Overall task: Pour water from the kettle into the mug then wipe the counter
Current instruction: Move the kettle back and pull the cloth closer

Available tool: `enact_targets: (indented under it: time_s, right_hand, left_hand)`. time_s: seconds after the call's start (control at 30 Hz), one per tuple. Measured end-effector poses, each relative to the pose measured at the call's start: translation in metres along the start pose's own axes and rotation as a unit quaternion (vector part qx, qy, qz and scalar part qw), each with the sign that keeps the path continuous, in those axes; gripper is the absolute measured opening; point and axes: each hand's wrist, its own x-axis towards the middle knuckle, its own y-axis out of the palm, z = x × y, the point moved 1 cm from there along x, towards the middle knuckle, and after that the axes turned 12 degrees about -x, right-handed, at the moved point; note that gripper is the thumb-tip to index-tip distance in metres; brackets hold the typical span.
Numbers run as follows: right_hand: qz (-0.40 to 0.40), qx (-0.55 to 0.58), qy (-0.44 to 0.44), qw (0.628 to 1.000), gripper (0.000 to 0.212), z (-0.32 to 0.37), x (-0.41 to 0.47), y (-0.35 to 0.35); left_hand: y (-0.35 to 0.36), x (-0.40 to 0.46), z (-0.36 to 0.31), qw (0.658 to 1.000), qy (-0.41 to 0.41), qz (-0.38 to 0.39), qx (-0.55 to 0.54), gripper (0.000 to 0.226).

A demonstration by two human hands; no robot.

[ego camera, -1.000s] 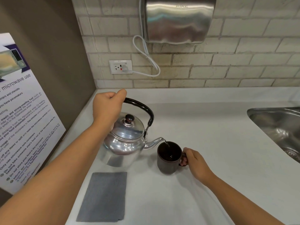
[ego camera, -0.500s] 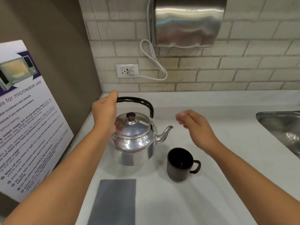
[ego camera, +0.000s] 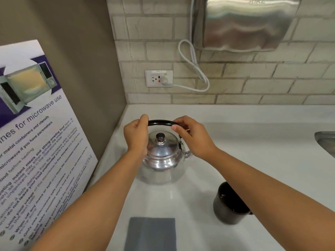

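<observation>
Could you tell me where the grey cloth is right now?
The grey cloth lies flat on the counter at the bottom edge, below the kettle, left of the mug.

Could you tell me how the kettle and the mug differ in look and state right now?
The kettle is shiny silver metal with a lid on; the mug is dark and open-topped. The left hand and right hand both grip the kettle's black handle, while nothing holds the mug. The kettle sits near the back corner; the mug is nearer, partly behind the right forearm. Both stand upright on the white counter.
</observation>
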Motion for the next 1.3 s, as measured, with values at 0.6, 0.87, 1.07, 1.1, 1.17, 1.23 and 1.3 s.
enact_targets:
  time_s: [0.6,0.87,1.07,1.1,1.17,1.23,1.3]
  right_hand:
    - [-0.016,-0.087,0.024,0.996,0.032,-0.036,0.018,0.025]
    - [-0.029,-0.169,0.039,0.984,0.023,-0.048,0.039,0.041]
    - [0.016,-0.221,0.085,0.971,0.027,-0.059,0.050,0.052]
    - [0.021,-0.218,0.095,0.971,0.027,-0.060,0.051,0.053]
    - [0.023,-0.204,0.112,0.972,0.026,-0.060,0.052,0.053]
    - [0.026,-0.195,0.127,0.972,0.026,-0.059,0.052,0.052]
    - [0.037,-0.196,0.133,0.971,0.028,-0.056,0.052,0.050]
  left_hand:
    - [-0.011,0.011,0.039,0.995,0.059,0.050,0.063,0.017]
    - [-0.030,0.035,0.050,0.939,0.203,0.138,0.239,0.015]
    - [-0.026,0.053,0.052,0.934,0.078,0.151,0.314,0.017]
    - [-0.025,0.055,0.051,0.936,0.049,0.149,0.316,0.017]
    - [-0.024,0.059,0.050,0.938,0.002,0.145,0.316,0.018]
    - [-0.023,0.060,0.047,0.938,-0.019,0.143,0.315,0.021]
    - [-0.023,0.057,0.045,0.932,-0.020,0.149,0.331,0.024]
